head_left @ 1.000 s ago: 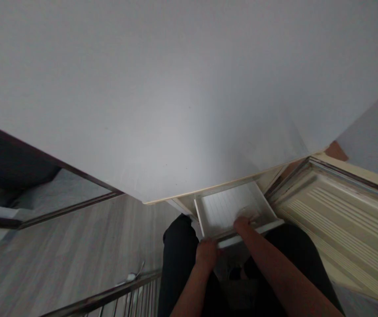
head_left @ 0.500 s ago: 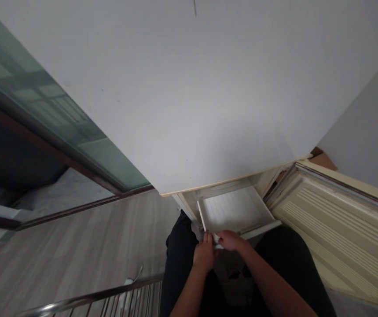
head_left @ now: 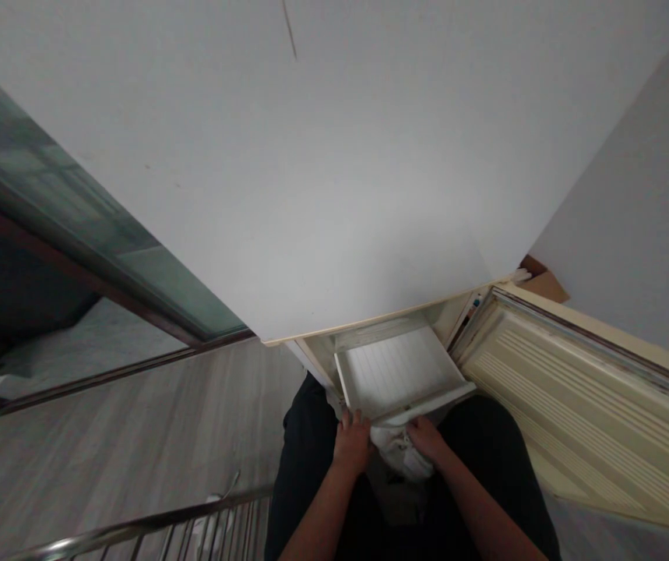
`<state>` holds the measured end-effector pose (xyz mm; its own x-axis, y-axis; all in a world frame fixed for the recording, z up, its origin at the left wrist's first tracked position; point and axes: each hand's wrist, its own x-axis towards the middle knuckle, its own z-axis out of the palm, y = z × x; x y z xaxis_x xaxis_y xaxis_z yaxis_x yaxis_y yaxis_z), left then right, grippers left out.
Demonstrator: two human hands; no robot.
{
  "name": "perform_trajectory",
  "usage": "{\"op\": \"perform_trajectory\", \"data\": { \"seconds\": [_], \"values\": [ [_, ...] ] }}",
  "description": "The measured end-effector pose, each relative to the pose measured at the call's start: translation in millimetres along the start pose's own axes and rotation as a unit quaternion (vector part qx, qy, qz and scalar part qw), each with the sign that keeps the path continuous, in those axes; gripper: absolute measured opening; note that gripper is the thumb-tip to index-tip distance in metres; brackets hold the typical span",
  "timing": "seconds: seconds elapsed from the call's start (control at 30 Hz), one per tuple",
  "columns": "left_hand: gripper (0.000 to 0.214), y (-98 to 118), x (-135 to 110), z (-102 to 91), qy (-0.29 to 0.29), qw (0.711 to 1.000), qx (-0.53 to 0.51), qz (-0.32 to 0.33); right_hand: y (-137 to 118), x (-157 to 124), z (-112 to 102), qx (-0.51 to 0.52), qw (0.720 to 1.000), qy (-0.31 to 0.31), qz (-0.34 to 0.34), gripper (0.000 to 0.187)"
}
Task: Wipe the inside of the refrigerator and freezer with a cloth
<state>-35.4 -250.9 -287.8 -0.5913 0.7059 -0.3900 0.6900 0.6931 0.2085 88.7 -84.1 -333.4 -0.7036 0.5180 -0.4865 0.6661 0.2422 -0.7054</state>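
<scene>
A white drawer or tray [head_left: 404, 374] with a ridged floor is pulled part way out of a low compartment, between my knees. My left hand [head_left: 351, 444] grips its front left corner, fingers lying over the edge. A crumpled white cloth [head_left: 396, 450] hangs against the drawer's front edge. My right hand [head_left: 425, 438] has its fingers closed on the right part of this cloth, close under the front rim. Folds of the cloth and my hand hide part of the drawer's front face.
A cream, ridged door [head_left: 579, 405] with a seal stands open on the right. Above the compartment rises a large white panel [head_left: 322, 179]. Behind the door is a cardboard box [head_left: 547, 284]. A metal rail [head_left: 153, 526] runs at lower left over the wood-look floor [head_left: 164, 436].
My right hand has moved right along the drawer's front edge, away from my left hand, and more of the white cloth shows. My left hand stays at the left corner. The view has shifted slightly.
</scene>
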Motion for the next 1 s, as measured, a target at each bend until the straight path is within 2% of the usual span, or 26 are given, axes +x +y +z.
{"op": "perform_trajectory", "data": {
  "seconds": [0.2,0.27,0.33,0.37,0.43,0.53,0.63,0.7,0.77,0.87,0.93,1.0],
  "values": [
    [0.048,5.5,3.8,-16.8,0.028,0.999,-0.016,-0.007,-15.7,5.5,11.8,0.167,0.986,-0.020,0.020,0.025],
    [0.049,8.8,1.0,-23.8,0.051,0.998,-0.044,0.019,-18.2,7.8,12.8,0.184,0.982,-0.015,0.025,0.020],
    [0.044,15.0,-4.3,-25.2,0.080,0.984,-0.141,0.075,-21.2,9.3,11.9,0.192,0.981,-0.005,0.023,0.019],
    [0.040,18.9,-7.5,-23.3,0.089,0.967,-0.219,0.098,-23.6,9.2,10.6,0.204,0.979,-0.005,0.012,0.020],
    [0.041,27.2,-14.0,-15.8,0.087,0.910,-0.392,0.098,-30.7,6.7,6.2,0.249,0.967,-0.026,-0.037,0.023],
    [0.063,36.5,-20.2,-5.4,0.094,0.822,-0.562,-0.002,-45.2,-1.8,-3.3,0.342,0.929,-0.068,-0.120,0.032],
    [0.068,37.9,-20.9,-9.6,0.101,0.758,-0.640,-0.074,-57.3,-10.6,-12.8,0.388,0.902,-0.103,-0.156,0.042],
    [0.065,34.1,-20.1,-20.2,0.097,0.736,-0.665,-0.079,-61.1,-14.5,-17.0,0.383,0.898,-0.142,-0.164,0.050],
    [0.058,27.0,-19.9,-32.7,0.105,0.734,-0.667,-0.068,-61.9,-16.2,-18.6,0.360,0.900,-0.181,-0.166,0.054],
    [0.049,11.0,-20.3,-48.1,0.133,0.739,-0.658,-0.060,-60.8,-15.0,-16.2,0.319,0.906,-0.214,-0.179,0.044],
    [0.050,-2.5,-20.3,-55.3,0.178,0.733,-0.653,-0.075,-60.4,-12.3,-12.8,0.298,0.917,-0.182,-0.195,0.033],
    [0.050,-17.0,-20.3,-61.9,0.237,0.716,-0.649,-0.102,-60.2,-9.2,-9.6,0.277,0.928,-0.121,-0.217,0.025]
  ]
}}
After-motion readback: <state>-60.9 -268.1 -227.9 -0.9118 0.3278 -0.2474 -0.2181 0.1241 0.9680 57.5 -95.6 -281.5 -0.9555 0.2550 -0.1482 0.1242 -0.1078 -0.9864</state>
